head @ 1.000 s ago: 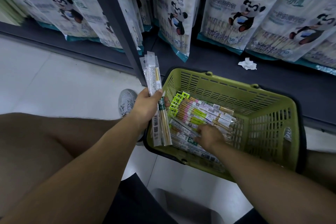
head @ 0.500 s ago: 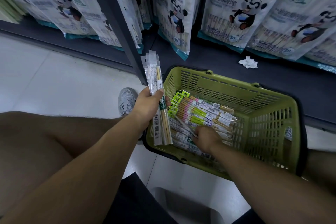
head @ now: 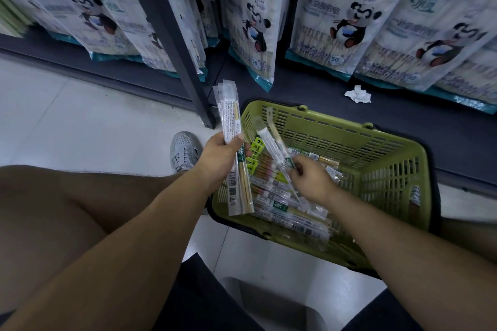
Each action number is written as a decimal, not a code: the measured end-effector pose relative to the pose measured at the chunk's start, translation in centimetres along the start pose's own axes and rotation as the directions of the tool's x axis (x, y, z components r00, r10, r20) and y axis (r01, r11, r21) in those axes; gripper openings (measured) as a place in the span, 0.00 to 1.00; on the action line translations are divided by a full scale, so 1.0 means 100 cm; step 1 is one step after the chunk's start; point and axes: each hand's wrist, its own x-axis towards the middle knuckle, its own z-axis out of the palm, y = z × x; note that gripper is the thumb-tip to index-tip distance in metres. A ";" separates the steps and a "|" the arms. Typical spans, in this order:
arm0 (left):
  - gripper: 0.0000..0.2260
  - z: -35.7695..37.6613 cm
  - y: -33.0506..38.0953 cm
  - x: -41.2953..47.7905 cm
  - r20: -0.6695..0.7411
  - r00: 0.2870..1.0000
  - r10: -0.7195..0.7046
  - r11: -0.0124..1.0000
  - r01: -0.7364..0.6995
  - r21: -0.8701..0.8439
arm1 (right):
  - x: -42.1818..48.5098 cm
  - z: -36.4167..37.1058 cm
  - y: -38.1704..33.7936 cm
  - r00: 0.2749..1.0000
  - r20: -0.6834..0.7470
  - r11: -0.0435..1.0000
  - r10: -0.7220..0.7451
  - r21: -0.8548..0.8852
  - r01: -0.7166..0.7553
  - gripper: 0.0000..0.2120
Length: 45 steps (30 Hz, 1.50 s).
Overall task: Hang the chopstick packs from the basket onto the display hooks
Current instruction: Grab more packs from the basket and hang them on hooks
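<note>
Panda-bag shelving (head: pixel 161 35) is looming behind; left hand (head: pixel 220 158) is gripping a pack bundle (head: pixel 231 121), right hand (head: pixel 312 180) pinching one pack (head: pixel 271 142) above the basket (head: pixel 336 123); hang-holes, I reckon, should be lining up.

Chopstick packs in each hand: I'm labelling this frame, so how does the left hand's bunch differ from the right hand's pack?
The bunch in the left hand is several packs, near upright, gripped mid-length; the pack in the right hand looks like one or two, blurred, tilted, gripped lower down. Both are long clear sleeves.
</note>
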 end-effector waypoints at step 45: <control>0.22 -0.027 0.000 0.017 -0.014 1.000 0.007 0.998 -0.008 -0.066 | -0.001 0.046 0.041 0.968 0.118 0.885 0.221 -0.441 -0.148 0.17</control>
